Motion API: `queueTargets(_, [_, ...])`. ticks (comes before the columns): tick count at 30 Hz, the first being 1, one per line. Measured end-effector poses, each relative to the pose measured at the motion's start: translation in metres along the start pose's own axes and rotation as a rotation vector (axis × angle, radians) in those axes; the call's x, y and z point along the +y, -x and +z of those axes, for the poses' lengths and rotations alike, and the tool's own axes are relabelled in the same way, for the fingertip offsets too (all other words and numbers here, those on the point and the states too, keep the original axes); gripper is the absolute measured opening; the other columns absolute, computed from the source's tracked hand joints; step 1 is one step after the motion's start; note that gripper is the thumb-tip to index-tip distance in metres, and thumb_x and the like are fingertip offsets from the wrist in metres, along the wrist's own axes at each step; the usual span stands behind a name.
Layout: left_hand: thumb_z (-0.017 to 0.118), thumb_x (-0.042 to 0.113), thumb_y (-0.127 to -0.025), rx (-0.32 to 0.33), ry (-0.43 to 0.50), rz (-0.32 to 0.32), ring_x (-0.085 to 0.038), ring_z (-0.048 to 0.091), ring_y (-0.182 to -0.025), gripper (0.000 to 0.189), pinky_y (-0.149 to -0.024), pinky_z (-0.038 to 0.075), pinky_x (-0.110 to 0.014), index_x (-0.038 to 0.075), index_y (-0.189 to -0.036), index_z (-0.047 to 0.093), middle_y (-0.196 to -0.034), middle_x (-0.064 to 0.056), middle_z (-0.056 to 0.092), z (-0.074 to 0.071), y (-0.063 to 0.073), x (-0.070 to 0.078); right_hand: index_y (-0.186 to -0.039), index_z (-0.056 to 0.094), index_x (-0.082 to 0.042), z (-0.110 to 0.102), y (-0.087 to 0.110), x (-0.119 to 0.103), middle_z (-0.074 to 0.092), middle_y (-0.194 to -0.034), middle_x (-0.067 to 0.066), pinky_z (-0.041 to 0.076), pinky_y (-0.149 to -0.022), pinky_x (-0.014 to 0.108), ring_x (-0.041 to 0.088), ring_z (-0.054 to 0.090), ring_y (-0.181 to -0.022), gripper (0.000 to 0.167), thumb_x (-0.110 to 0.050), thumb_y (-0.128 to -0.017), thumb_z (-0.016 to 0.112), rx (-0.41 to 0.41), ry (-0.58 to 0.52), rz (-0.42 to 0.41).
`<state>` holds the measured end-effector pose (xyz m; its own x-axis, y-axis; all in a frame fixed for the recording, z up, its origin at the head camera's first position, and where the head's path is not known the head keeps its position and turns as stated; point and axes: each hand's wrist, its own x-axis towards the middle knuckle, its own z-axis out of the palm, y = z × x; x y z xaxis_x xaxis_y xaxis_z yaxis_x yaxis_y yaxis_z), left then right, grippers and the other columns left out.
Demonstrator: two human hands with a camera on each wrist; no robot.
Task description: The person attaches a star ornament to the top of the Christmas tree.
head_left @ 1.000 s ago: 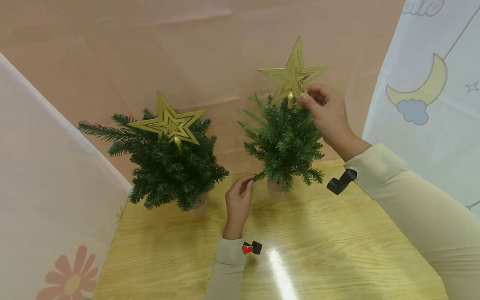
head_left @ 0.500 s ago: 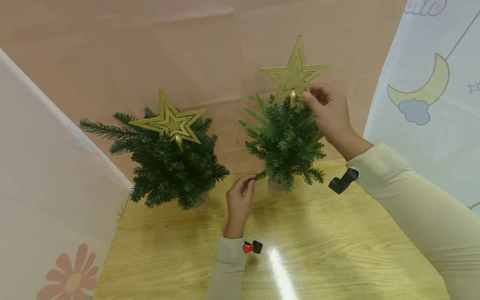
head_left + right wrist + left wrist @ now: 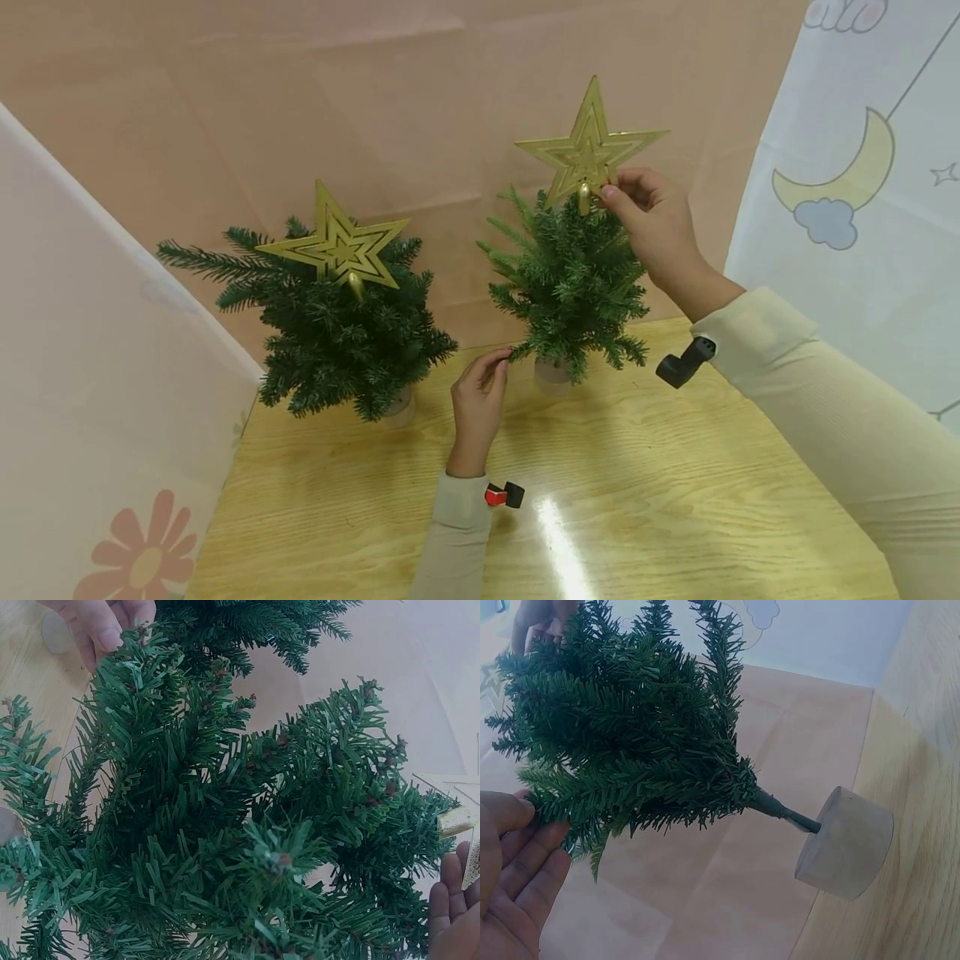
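A gold star tree topper stands upright at the tip of the right small Christmas tree. My right hand pinches the star's lower right point between thumb and fingers. Low on the same tree's left side, my left hand pinches the end of a branch. In the left wrist view, thumb and fingers meet at that branch tip, and the tree's round pale base sits on the table. The right wrist view is mostly filled by branches, with the star's gold socket at the right edge.
A second small Christmas tree stands to the left, a gold star leaning on its top. Both are on a wood-grain table. A pinkish backdrop hangs behind; printed white cloths stand at left and right.
The right star has tilted slightly in my right hand, its top point shifting a little left and its right point now sharper. My left hand keeps its place on the branch.
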<state>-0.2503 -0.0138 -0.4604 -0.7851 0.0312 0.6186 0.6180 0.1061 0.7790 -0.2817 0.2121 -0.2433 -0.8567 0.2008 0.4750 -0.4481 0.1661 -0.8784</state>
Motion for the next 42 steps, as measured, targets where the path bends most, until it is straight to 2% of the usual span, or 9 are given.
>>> queueTargets(5, [0.06,0.004,-0.096,0.005,-0.001,-0.005,-0.021,0.067,-0.1,0.02,-0.086,0.055,-0.027,0.003,-0.114,0.069,-0.112,-0.009,0.068,0.002,0.003,-0.018,-0.116,0.061,-0.009,0.002,-0.001,-0.002,0.064,-0.112,0.001,0.047,-0.09,0.025,0.017,0.057,-0.108,0.027,-0.018,-0.092,0.069,0.0,0.011,0.007])
queueTargets(8, [0.06,0.009,-0.097,-0.004,0.016,0.002,-0.018,0.067,-0.102,0.021,-0.087,0.055,-0.027,0.007,-0.115,0.07,-0.113,-0.008,0.068,0.001,0.003,-0.021,-0.121,0.059,-0.011,0.003,-0.003,-0.003,0.062,-0.118,0.003,0.047,-0.091,0.024,0.018,0.054,-0.114,0.034,-0.019,-0.09,0.072,-0.015,0.028,-0.003])
queueTargets(12, [0.058,0.013,-0.099,-0.014,0.028,0.01,-0.017,0.067,-0.102,0.022,-0.087,0.055,-0.028,0.007,-0.116,0.069,-0.114,-0.01,0.068,0.0,0.003,-0.021,-0.12,0.06,-0.01,0.006,-0.004,-0.003,0.061,-0.121,0.005,0.047,-0.091,0.024,0.02,0.054,-0.117,0.035,-0.017,-0.089,0.074,-0.048,0.017,-0.006])
queueTargets(20, [0.058,0.016,-0.099,-0.026,0.019,-0.002,-0.017,0.066,-0.104,0.022,-0.088,0.055,-0.028,0.01,-0.117,0.069,-0.116,-0.009,0.068,0.0,0.002,-0.018,-0.11,0.061,-0.007,0.01,-0.003,0.0,0.061,-0.11,0.005,0.049,-0.081,0.023,0.019,0.057,-0.102,0.027,-0.012,-0.088,0.074,-0.061,-0.029,-0.021])
queueTargets(24, [0.058,0.016,-0.099,-0.029,0.015,-0.007,-0.017,0.066,-0.104,0.022,-0.087,0.055,-0.028,0.011,-0.118,0.069,-0.116,-0.01,0.068,-0.001,0.002,-0.018,-0.107,0.06,-0.007,0.011,-0.003,0.002,0.059,-0.105,0.004,0.045,-0.076,0.024,0.017,0.054,-0.095,0.025,-0.012,-0.088,0.074,-0.052,-0.003,-0.014])
queueTargets(28, [0.059,0.011,-0.098,-0.022,0.009,-0.014,-0.02,0.067,-0.103,0.021,-0.086,0.055,-0.029,0.009,-0.117,0.069,-0.115,-0.013,0.068,-0.001,0.002,-0.012,-0.106,0.059,-0.008,0.01,-0.003,0.004,0.059,-0.105,0.002,0.044,-0.076,0.025,0.017,0.054,-0.094,0.022,-0.013,-0.089,0.073,-0.048,0.04,-0.009])
queueTargets(33, [0.059,0.011,-0.098,-0.023,0.021,-0.014,-0.018,0.066,-0.103,0.021,-0.087,0.055,-0.028,0.007,-0.117,0.069,-0.115,-0.011,0.068,0.0,0.002,-0.012,-0.11,0.059,-0.009,0.01,-0.003,0.004,0.059,-0.108,0.002,0.045,-0.077,0.024,0.016,0.055,-0.097,0.024,-0.015,-0.09,0.072,-0.049,0.07,0.01])
queueTargets(35, [0.058,0.015,-0.099,-0.027,0.021,-0.001,-0.015,0.066,-0.104,0.022,-0.088,0.054,-0.027,0.009,-0.117,0.069,-0.115,-0.007,0.068,0.0,0.002,-0.018,-0.11,0.059,-0.01,0.01,-0.002,0.005,0.059,-0.108,0.001,0.045,-0.077,0.024,0.016,0.054,-0.096,0.025,-0.016,-0.09,0.072,-0.05,0.088,0.019])
queueTargets(42, [0.059,0.012,-0.098,-0.026,0.013,0.01,-0.019,0.066,-0.103,0.022,-0.087,0.055,-0.028,0.005,-0.117,0.069,-0.114,-0.007,0.068,0.0,0.002,-0.02,-0.107,0.059,-0.009,0.011,-0.002,0.007,0.058,-0.101,0.0,0.044,-0.074,0.024,0.015,0.051,-0.089,0.021,-0.016,-0.091,0.071,-0.053,0.103,0.011])
